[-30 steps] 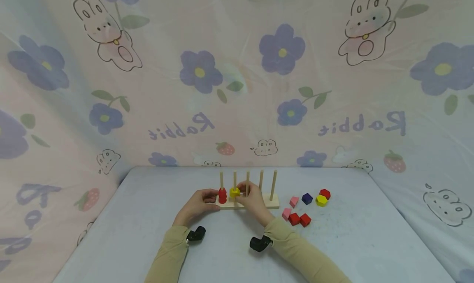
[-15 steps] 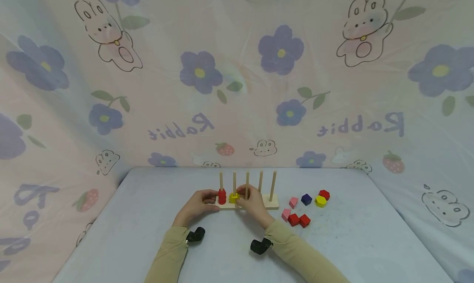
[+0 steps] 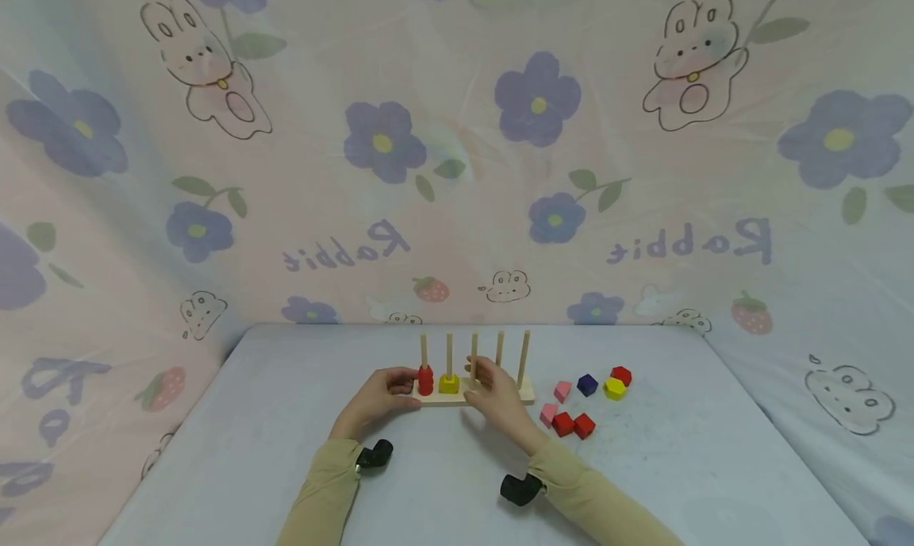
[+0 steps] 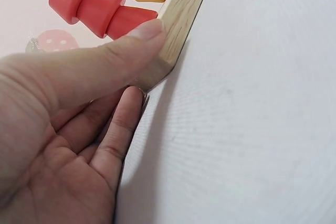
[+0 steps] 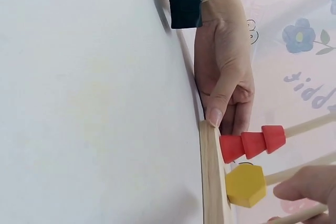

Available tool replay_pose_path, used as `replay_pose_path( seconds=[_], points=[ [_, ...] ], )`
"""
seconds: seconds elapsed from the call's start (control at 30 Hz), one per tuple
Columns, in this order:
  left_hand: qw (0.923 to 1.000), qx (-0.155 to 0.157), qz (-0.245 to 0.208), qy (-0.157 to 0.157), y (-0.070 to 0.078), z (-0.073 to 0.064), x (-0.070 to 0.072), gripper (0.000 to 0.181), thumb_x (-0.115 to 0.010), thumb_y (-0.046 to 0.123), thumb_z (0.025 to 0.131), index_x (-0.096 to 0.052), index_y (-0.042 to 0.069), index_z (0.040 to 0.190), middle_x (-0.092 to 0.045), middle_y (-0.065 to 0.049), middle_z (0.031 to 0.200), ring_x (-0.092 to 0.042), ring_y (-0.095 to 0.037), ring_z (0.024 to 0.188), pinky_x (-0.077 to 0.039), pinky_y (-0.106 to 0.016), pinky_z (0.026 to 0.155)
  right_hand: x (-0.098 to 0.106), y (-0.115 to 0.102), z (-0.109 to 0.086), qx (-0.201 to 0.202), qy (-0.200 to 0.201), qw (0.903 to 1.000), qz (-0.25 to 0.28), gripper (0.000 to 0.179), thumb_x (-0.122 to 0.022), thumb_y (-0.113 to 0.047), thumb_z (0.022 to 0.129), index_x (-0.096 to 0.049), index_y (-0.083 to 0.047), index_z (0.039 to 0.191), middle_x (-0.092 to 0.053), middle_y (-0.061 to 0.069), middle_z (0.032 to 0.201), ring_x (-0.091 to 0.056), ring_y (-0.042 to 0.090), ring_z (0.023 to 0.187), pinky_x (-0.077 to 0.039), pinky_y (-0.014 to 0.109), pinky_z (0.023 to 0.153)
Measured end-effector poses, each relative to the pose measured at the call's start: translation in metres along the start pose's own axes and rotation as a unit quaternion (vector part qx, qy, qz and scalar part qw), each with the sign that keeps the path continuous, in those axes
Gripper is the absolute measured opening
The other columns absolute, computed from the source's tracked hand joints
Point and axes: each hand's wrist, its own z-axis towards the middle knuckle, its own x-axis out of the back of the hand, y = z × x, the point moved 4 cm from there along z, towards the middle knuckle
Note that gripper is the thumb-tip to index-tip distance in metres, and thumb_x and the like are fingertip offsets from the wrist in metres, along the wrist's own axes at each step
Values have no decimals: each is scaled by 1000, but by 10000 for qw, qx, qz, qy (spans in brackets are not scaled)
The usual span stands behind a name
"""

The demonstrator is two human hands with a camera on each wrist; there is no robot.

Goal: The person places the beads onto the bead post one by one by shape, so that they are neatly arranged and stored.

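A wooden peg board [image 3: 439,403] with several upright pegs stands on the table. My left hand [image 3: 377,399] grips its left end, the thumb [image 4: 142,32] on the front edge and the fingers low at the end face. Three tapered red pieces [image 3: 425,382] are stacked on the leftmost peg. Low on the peg beside it sits a yellow hexagonal block [image 5: 247,184], against the base. My right hand [image 3: 502,395] is at the middle peg, holding nothing, with thumb and fingers parted just right of the yellow block. It hides part of the board behind it.
Loose blocks lie right of the board: two pink ones [image 3: 562,390], two red cubes [image 3: 584,425], a dark purple block [image 3: 588,385], a yellow hexagonal block [image 3: 615,389] and a red one [image 3: 622,375]. A patterned cloth [image 3: 457,173] hangs behind the table.
The yellow block has slid down its peg to the base. My right hand has let go of it and shifted right. The left hand still grips the board's end.
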Motion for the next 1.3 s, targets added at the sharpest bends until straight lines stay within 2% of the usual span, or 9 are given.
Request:
replay_pose_path(
  seconds=[0.1,0.17,0.53,0.83,1.07,1.17,1.3],
  points=[
    [10000,-10,15,7,-2,1,1,53,-82,9,74,-61,3,123,-63,-7,115,-59,-20,100,-49,-35,93,2,17,-1,5,29,9996,-283,57,-69,7,80,-48,3,133,-56,23,126,-52,39,118,-40,51,101],
    [10000,-11,4,-11,-3,1,2,54,-82,10,74,-61,3,123,-63,-7,116,-59,-20,100,-49,-35,93,6,18,-5,3,35,9995,-317,59,-71,7,79,-48,2,133,-56,22,126,-52,38,118,-40,51,101],
    [10000,29,-67,-11,-3,1,2,53,-81,9,75,-60,3,124,-62,-7,117,-59,-21,101,-49,-35,94,46,4,-31,99,-180,9980,-589,55,-72,7,80,-52,-6,130,-61,16,120,-57,30,111,-46,49,96],
    [9999,-103,-31,2,0,1,1,53,-82,7,74,-60,1,122,-63,-8,116,-60,-22,100,-50,-34,92,101,-4,-38,654,-179,9924,-1030,51,-73,-1,82,-52,-2,128,-60,13,121,-57,33,111,-48,51,92],
    [10000,48,-39,10,-3,0,2,54,-82,9,74,-60,4,123,-62,-7,117,-59,-21,101,-49,-36,94,147,8,-40,587,-260,9843,-1644,50,-73,0,82,-53,-2,128,-59,13,124,-55,34,113,-47,54,92],
    [10000,9,-33,31,-4,1,2,54,-83,9,74,-61,3,123,-62,-7,116,-59,-21,100,-49,-36,93,163,18,-40,532,-226,9788,-1963,53,-74,1,80,-52,-3,128,-59,14,123,-56,35,110,-48,53,89],
    [10000,-93,-12,33,-5,4,0,53,-83,9,74,-61,1,121,-63,-7,115,-59,-20,99,-49,-34,91,180,33,-43,347,-346,9756,-2138,56,-73,0,81,-48,-2,132,-59,19,122,-56,40,108,-48,56,89]
  ],
)
